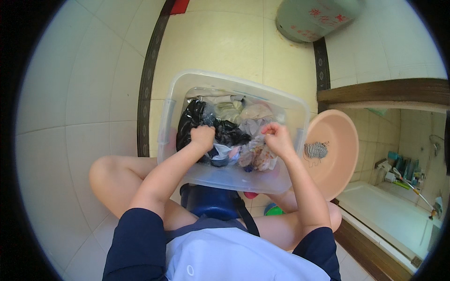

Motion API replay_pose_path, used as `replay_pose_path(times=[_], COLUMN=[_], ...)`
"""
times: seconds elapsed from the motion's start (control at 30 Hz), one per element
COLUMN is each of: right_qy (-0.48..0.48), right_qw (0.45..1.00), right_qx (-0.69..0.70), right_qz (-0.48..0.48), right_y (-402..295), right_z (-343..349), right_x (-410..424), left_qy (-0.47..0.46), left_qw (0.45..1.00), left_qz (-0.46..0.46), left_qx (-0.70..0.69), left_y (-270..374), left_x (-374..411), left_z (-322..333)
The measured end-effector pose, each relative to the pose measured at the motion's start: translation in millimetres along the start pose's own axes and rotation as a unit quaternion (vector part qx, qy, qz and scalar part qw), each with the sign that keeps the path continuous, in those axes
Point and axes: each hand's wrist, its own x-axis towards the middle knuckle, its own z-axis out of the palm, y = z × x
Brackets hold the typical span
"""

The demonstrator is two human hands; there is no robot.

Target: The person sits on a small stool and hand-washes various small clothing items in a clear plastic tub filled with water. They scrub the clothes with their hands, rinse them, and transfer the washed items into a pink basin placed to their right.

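A translucent plastic storage tub (232, 181) stands in front of me, with wet clothes soaking in water inside it. On the left side of the tub lies a black garment (190, 119), shiny with water. My left hand (204, 137) is closed in a fist on that black cloth. Over the right side, my right hand (278, 138) has its fingers curled just above a pale grey garment (254, 126); whether cloth is between them is unclear. A patterned light garment (262, 158) and a pale blue piece (222, 151) lie nearer me.
A peach plastic basin (342, 154) with a grey scrubbing pad (315, 150) leans right of the tub. Beyond stands a grey-green gas cylinder (313, 21). A dark blue bucket (211, 200) is between my legs. At right, a wooden door frame (383, 89) borders a sunken shower area (383, 210).
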Motion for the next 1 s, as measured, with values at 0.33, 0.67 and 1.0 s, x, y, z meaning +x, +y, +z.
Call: replay_pose_path(times=[0.33, 0.67, 1.0], right_qy=[0.119, 0.288, -0.067], right_qw=[0.916, 0.936, 0.920], right_qx=[0.356, -0.192, -0.379], right_qz=[-0.146, -0.066, -0.074], right_y=[-128, 5, 38], right_z=[-87, -24, 141], right_x=[-92, -3, -12], left_qy=[0.053, 0.194, -0.023], left_qw=[0.770, 0.960, 0.997], left_qz=[0.276, 0.078, 0.049], left_qx=[-0.572, -0.183, -0.053], left_y=[60, 18, 17], left_x=[-17, -26, -5], left_z=[-26, -48, 72])
